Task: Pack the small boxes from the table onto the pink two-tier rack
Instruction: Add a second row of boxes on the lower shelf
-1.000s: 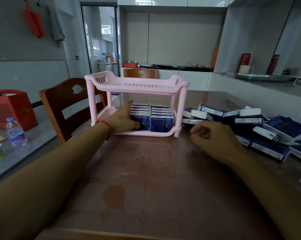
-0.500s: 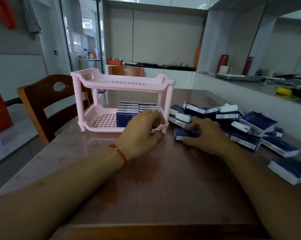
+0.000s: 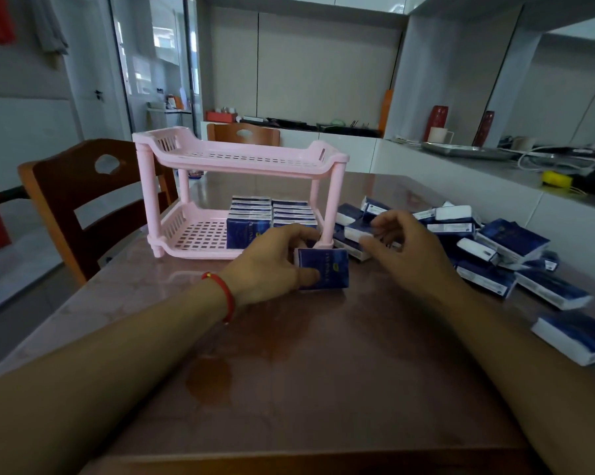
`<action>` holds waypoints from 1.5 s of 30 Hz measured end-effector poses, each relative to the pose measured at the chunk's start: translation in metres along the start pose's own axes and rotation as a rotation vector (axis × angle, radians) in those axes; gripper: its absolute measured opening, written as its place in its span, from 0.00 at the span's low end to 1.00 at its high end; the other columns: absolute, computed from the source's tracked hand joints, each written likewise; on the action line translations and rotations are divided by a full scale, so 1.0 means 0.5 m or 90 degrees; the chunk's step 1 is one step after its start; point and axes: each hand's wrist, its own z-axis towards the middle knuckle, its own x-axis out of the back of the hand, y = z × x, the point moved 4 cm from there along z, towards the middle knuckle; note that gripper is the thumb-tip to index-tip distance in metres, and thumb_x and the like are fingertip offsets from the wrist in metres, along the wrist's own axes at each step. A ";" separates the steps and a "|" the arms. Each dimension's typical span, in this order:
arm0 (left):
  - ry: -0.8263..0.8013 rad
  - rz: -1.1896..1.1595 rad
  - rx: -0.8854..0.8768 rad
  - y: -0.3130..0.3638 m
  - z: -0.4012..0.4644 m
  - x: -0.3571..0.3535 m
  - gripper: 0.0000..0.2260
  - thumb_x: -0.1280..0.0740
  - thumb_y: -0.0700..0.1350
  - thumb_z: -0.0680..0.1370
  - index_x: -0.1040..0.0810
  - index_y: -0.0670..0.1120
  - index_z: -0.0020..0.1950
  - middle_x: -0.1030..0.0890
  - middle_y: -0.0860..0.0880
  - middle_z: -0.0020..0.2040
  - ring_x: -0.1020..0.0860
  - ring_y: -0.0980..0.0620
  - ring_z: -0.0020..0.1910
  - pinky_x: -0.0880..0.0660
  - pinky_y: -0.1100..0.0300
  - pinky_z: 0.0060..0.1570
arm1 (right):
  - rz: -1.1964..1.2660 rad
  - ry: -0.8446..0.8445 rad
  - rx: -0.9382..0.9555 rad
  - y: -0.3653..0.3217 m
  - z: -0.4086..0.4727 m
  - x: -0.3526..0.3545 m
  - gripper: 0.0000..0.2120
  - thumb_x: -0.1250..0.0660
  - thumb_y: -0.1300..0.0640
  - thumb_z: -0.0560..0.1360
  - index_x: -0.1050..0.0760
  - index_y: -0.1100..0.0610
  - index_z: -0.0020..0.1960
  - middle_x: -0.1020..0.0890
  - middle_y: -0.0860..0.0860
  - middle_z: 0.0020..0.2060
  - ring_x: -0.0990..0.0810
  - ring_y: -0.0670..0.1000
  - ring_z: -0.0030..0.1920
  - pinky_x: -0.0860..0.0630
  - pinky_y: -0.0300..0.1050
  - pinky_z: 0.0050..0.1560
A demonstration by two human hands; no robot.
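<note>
Left hand [image 3: 272, 265]: fingers grasp a blue box [image 3: 323, 269], upright on the surface [image 3: 289, 371].
Right hand [image 3: 409, 255]: fingers curl around a box [image 3: 357, 231] from the pile [image 3: 494, 248].
Pink rack [image 3: 241, 159]: just beyond left fingers; lower tier holds stacked boxes [image 3: 251, 217].

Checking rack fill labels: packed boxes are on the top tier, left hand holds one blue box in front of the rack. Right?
Wrong tier. In the head view the packed boxes stand on the bottom tier of the pink rack; the top tier holds none. The left hand does hold a blue box in front of the rack.
</note>
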 end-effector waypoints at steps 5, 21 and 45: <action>-0.006 0.051 -0.023 0.009 -0.005 0.004 0.26 0.24 0.41 0.72 0.24 0.52 0.69 0.20 0.52 0.61 0.19 0.55 0.54 0.22 0.58 0.60 | -0.325 -0.066 0.026 0.052 0.033 -0.040 0.28 0.30 0.53 0.75 0.32 0.48 0.73 0.28 0.49 0.71 0.33 0.58 0.68 0.32 0.58 0.63; 0.105 -0.020 -0.025 0.003 -0.002 0.020 0.14 0.26 0.40 0.73 0.20 0.53 0.56 0.15 0.55 0.50 0.18 0.60 0.47 0.22 0.65 0.46 | 0.287 0.076 -0.174 0.025 0.015 0.036 0.05 0.32 0.59 0.76 0.18 0.57 0.45 0.16 0.50 0.37 0.20 0.46 0.38 0.24 0.42 0.41; -0.049 -0.164 -0.017 0.020 -0.015 0.013 0.19 0.28 0.32 0.73 0.23 0.46 0.61 0.16 0.50 0.54 0.17 0.55 0.51 0.19 0.62 0.49 | 0.120 -0.208 -0.042 -0.010 -0.020 -0.044 0.14 0.23 0.42 0.68 0.23 0.47 0.48 0.15 0.47 0.42 0.16 0.48 0.44 0.17 0.52 0.47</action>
